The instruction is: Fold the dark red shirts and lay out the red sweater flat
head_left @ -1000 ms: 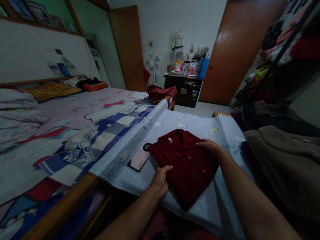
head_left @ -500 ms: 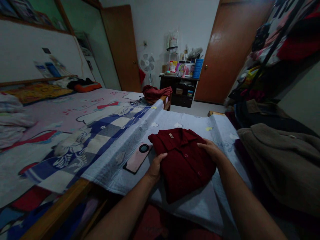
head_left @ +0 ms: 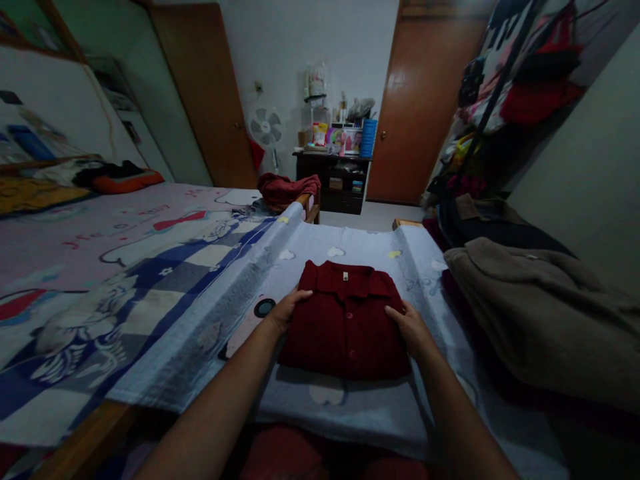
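Note:
A folded dark red shirt (head_left: 345, 333) lies collar away from me on the light blue cloth (head_left: 330, 241), its buttons and small neck label facing up. My left hand (head_left: 289, 308) grips its left edge, thumb on top and the other fingers out of sight beneath. On the opposite edge my right hand (head_left: 406, 325) has the same hold, thumb resting on the fabric. Just left of the shirt lies a pink phone (head_left: 250, 325) with a round black camera ring, partly covered by my left forearm.
Grey-brown folded clothes (head_left: 520, 300) are piled at the right. To the left, a bed (head_left: 125, 220) carries a blue checked cloth (head_left: 190, 267). A crumpled red garment (head_left: 285, 192) sits at the bed's far corner. Farther back stand a fan (head_left: 266, 128) and a dark cabinet (head_left: 340, 183).
Both hands have turned the shirt so that its collar now points straight away from me; it was tilted before. My left forearm now covers more of the phone. The camera view has swung right.

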`<state>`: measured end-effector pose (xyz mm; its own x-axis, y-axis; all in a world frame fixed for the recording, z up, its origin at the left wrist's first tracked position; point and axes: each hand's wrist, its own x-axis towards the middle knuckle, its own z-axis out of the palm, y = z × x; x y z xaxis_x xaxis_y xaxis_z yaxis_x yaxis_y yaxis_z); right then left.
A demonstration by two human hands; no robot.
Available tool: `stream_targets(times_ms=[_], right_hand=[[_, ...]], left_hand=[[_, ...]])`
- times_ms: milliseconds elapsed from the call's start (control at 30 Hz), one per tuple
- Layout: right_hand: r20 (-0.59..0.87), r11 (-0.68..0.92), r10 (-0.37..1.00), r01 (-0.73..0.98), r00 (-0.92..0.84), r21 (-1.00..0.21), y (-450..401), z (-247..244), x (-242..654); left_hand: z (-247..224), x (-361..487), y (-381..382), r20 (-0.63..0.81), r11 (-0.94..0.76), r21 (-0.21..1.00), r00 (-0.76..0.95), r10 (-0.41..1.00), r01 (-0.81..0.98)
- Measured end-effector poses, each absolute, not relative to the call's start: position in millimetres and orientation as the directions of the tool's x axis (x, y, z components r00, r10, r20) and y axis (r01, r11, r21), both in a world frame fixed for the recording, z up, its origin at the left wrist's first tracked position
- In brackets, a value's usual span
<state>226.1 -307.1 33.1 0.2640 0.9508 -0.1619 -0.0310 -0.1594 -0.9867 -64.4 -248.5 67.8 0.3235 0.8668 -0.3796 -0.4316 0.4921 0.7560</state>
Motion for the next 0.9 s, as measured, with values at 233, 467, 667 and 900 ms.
stream_targets(times_ms=[233, 467, 667, 900], right_hand=[[-0.262, -0.259, 0.945, -0.039, 0.196, -0.965, -337.4, 24.1, 226.7], [-0.239, -0.234, 0.961, -0.056, 0.140, -0.971, -351.2, 37.6, 221.6], [-0.160, -0.174, 0.983, 0.190, 0.088, -0.966, -360.2, 30.6, 228.9], [-0.010, -0.223, 0.970, 0.869, 0.244, -0.441, -343.7, 39.5, 235.1]], left_hand=[[53.9, -90.7, -291.5, -0.368, 0.494, 0.791, 0.365, 0.855, -0.360], [51.5, -96.4, -320.0, -0.267, 0.334, 0.924, 0.311, 0.912, -0.184], [38.5, -108.2, -317.7, -0.233, 0.244, 0.970, 0.258, 0.938, -0.008], [51.2, -98.7, -317.4, 0.162, -0.175, 0.709, 0.085, 0.983, 0.683]])
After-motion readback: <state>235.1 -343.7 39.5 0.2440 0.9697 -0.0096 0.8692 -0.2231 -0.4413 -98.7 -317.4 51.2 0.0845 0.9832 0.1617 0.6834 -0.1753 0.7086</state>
